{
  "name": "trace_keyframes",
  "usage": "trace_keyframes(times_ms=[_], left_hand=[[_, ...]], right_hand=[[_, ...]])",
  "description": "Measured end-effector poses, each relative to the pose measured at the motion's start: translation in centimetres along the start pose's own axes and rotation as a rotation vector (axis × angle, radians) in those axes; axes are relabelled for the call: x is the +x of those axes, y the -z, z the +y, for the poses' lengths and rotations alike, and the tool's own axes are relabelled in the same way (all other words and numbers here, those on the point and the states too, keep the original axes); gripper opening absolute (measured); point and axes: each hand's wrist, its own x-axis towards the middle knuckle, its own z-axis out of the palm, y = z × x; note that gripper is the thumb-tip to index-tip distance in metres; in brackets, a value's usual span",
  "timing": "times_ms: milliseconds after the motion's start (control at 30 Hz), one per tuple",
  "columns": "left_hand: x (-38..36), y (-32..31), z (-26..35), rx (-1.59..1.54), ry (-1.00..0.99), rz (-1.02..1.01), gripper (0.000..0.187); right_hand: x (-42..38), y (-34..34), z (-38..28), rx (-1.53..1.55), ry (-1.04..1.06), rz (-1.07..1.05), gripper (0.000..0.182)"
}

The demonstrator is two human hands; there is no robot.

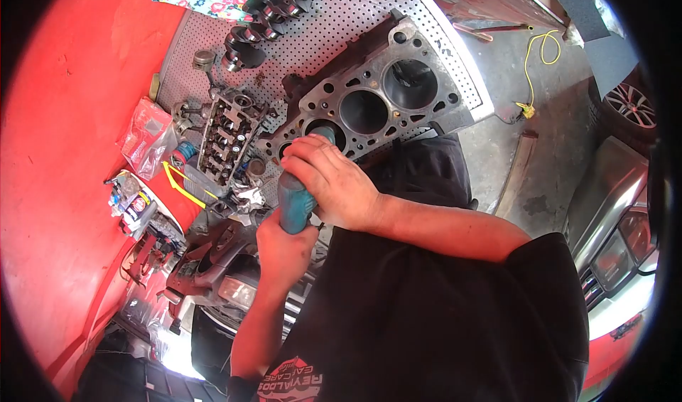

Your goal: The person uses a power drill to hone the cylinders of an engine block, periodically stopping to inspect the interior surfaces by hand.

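Observation:
My left hand (285, 251) is wrapped around the lower rear end of a teal power drill (294, 201). The fingers of my right hand (341, 189) curl over the drill's upper body. Its front end points into one cylinder bore of a bare engine block (375, 140), so whatever is on the tip is hidden. Two further round bores of the block stay uncovered, up and to the right of my hands. The block lies with its flat, holed face toward me on a perforated metal worktop (206, 32).
A crankshaft (266, 14) and a piston (204, 61) lie behind the block. To its left sits a cylinder head (229, 135), near plastic bags (149, 135) against a red wall (71, 118). A yellow cord (527, 64) and a wooden plank (516, 173) are on the floor at right, near a vehicle (618, 224).

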Motion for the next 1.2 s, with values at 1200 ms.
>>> trace_keyframes(times_ms=[1200], left_hand=[[-4.9,3.0,1.0,-0.076,0.052,0.012,0.014]], right_hand=[[1.0,0.2,-4.0,-0.025,0.112,0.055,0.052]])
